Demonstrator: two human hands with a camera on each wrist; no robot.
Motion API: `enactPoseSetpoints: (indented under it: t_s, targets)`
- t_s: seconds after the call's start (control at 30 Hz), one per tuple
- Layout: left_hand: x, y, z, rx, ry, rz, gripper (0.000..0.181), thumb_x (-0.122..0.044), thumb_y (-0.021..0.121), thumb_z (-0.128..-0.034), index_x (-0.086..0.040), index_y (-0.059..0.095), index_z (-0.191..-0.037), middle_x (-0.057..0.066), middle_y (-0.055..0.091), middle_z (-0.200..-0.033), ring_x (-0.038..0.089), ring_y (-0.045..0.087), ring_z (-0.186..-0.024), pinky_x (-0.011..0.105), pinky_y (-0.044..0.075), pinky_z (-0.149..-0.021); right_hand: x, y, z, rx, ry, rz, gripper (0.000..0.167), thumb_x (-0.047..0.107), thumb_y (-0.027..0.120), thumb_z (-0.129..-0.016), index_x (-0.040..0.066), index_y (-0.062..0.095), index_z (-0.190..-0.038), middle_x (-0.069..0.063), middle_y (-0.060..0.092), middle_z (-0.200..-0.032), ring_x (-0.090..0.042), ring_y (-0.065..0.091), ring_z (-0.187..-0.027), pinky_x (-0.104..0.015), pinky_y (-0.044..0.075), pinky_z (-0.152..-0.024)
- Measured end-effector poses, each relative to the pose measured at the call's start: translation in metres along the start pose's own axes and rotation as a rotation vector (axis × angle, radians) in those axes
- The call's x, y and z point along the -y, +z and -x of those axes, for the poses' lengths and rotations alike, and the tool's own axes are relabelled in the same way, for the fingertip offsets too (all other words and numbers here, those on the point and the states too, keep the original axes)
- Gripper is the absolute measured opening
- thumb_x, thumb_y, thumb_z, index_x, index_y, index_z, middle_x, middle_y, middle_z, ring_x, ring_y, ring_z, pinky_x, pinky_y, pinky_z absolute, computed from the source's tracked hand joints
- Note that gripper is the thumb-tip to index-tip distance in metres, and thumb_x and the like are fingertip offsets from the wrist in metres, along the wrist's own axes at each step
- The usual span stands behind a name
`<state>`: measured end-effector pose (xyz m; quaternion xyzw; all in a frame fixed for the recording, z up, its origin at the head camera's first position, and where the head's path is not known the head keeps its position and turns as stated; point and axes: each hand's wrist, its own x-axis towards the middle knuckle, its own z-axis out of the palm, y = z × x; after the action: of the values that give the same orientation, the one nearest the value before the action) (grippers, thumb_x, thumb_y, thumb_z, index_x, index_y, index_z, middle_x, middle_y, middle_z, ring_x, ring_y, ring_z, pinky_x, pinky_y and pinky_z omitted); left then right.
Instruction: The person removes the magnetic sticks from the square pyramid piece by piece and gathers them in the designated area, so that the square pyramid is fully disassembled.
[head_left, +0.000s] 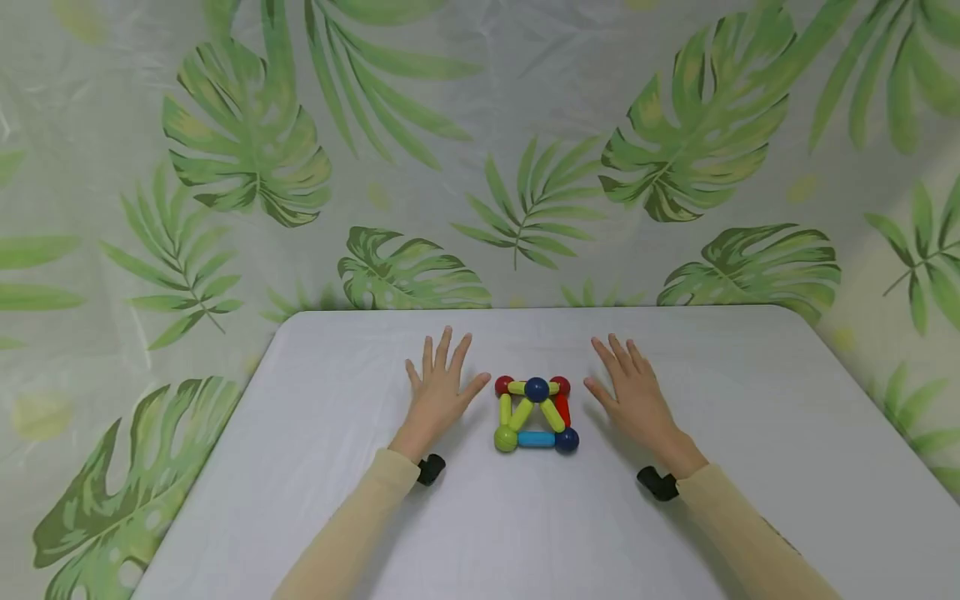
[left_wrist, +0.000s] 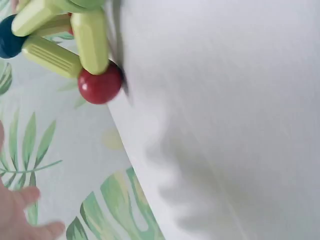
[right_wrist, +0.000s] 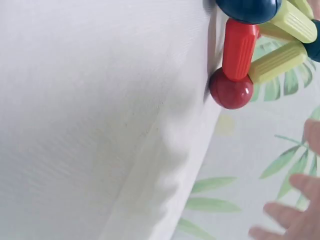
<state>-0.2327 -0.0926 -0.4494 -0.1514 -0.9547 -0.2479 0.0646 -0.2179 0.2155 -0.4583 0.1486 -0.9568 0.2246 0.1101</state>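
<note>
Between the two hands, a structure of coloured rods and balls stands on the white table. A dark blue ball tops it, with yellow-green rods sloping down from it. Around its base are a lime green ball, a second dark blue ball, red balls such as this red ball, a light blue rod and a red rod. My left hand is to its left, fingers spread and straight, holding nothing. My right hand is to its right, fingers extended, apart from the structure.
The white table has a far edge just beyond the fingertips. Behind it hangs a leaf-patterned cloth. Each wrist wears a black camera, one being the left wrist camera and the other the right wrist camera.
</note>
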Motion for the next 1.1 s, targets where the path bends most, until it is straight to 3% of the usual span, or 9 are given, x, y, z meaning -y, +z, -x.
enactPoseSetpoints:
  t_s: [0.1, 0.2, 0.3, 0.4, 0.53, 0.67, 0.83, 0.97, 1.1]
  targets:
    - [-0.008, 0.001, -0.002, 0.052, 0.111, 0.274, 0.063, -0.044, 0.046, -0.0996, -0.015, 0.024, -0.152, 0.011, 0.022, -0.155, 0.033, 0.015, -0.142, 0.059, 0.015, -0.109, 0.004, 0.001, 0.001, 0.000, -0.056, -0.224, 0.060, 0.024, 0.059, -0.096, 0.007, 0.034, -0.147, -0.021, 0.032, -0.149, -0.041, 0.028, -0.135, -0.061, 0.026, -0.104]
    - [-0.020, 0.006, -0.005, 0.106, 0.185, 0.529, 0.053, -0.029, 0.054, -0.0987, -0.010, 0.038, -0.145, 0.011, 0.043, -0.144, 0.028, 0.036, -0.134, 0.050, 0.031, -0.106, 0.012, 0.004, 0.003, 0.008, -0.078, -0.435, 0.046, 0.016, 0.062, -0.094, 0.003, 0.048, -0.136, -0.018, 0.052, -0.133, -0.035, 0.051, -0.119, -0.051, 0.043, -0.096]
    - [-0.033, 0.014, -0.006, 0.137, 0.216, 0.638, 0.045, -0.022, 0.061, -0.0954, -0.006, 0.049, -0.136, 0.012, 0.054, -0.132, 0.029, 0.046, -0.125, 0.048, 0.040, -0.100, 0.022, 0.011, 0.006, 0.044, -0.066, -0.568, 0.029, 0.014, 0.063, -0.093, 0.000, 0.059, -0.119, -0.014, 0.064, -0.112, -0.029, 0.062, -0.099, -0.038, 0.053, -0.083]
    - [-0.044, 0.025, -0.006, 0.151, 0.210, 0.640, 0.045, -0.022, 0.065, -0.0925, -0.006, 0.052, -0.132, 0.010, 0.056, -0.127, 0.027, 0.050, -0.119, 0.043, 0.044, -0.096, 0.030, 0.018, 0.007, 0.097, -0.044, -0.603, 0.023, 0.015, 0.066, -0.091, -0.001, 0.062, -0.108, -0.010, 0.066, -0.099, -0.023, 0.063, -0.089, -0.028, 0.053, -0.074]
    - [-0.053, 0.037, -0.005, 0.110, 0.215, 0.601, 0.042, -0.023, 0.066, -0.0909, -0.006, 0.054, -0.127, 0.009, 0.057, -0.120, 0.022, 0.051, -0.109, 0.035, 0.049, -0.088, 0.038, 0.025, 0.008, 0.116, -0.023, -0.581, 0.023, 0.012, 0.070, -0.087, -0.002, 0.062, -0.103, -0.007, 0.063, -0.091, -0.020, 0.060, -0.082, -0.027, 0.052, -0.070]
    - [-0.053, 0.040, -0.003, 0.054, 0.236, 0.574, 0.039, -0.024, 0.066, -0.0905, -0.007, 0.056, -0.124, 0.007, 0.059, -0.116, 0.022, 0.052, -0.105, 0.036, 0.050, -0.085, 0.045, 0.021, 0.010, 0.111, -0.018, -0.583, 0.021, 0.008, 0.071, -0.086, -0.003, 0.061, -0.101, -0.006, 0.062, -0.088, -0.020, 0.059, -0.080, -0.028, 0.051, -0.069]
    - [-0.048, 0.037, -0.005, 0.033, 0.248, 0.575, 0.039, -0.022, 0.067, -0.0886, -0.008, 0.058, -0.123, 0.006, 0.062, -0.117, 0.021, 0.054, -0.108, 0.041, 0.047, -0.090, 0.046, 0.019, 0.014, 0.109, -0.023, -0.626, 0.019, 0.005, 0.070, -0.086, -0.002, 0.061, -0.101, -0.007, 0.063, -0.091, -0.022, 0.060, -0.083, -0.029, 0.053, -0.072]
    - [-0.044, 0.034, -0.008, 0.062, 0.285, 0.615, 0.037, -0.019, 0.067, -0.0884, -0.006, 0.059, -0.122, 0.008, 0.063, -0.117, 0.021, 0.057, -0.108, 0.042, 0.047, -0.092, 0.043, 0.022, 0.016, 0.098, -0.012, -0.657, 0.018, 0.010, 0.069, -0.088, 0.001, 0.062, -0.103, -0.006, 0.064, -0.095, -0.021, 0.061, -0.086, -0.029, 0.053, -0.074]
    - [-0.042, 0.032, -0.010, 0.146, 0.330, 0.676, 0.036, -0.017, 0.064, -0.0906, -0.004, 0.059, -0.124, 0.010, 0.062, -0.120, 0.025, 0.058, -0.108, 0.044, 0.045, -0.094, 0.040, 0.020, 0.013, -0.004, -0.008, -0.665, 0.015, 0.010, 0.066, -0.091, 0.001, 0.063, -0.103, -0.009, 0.065, -0.097, -0.024, 0.062, -0.089, -0.035, 0.053, -0.080]
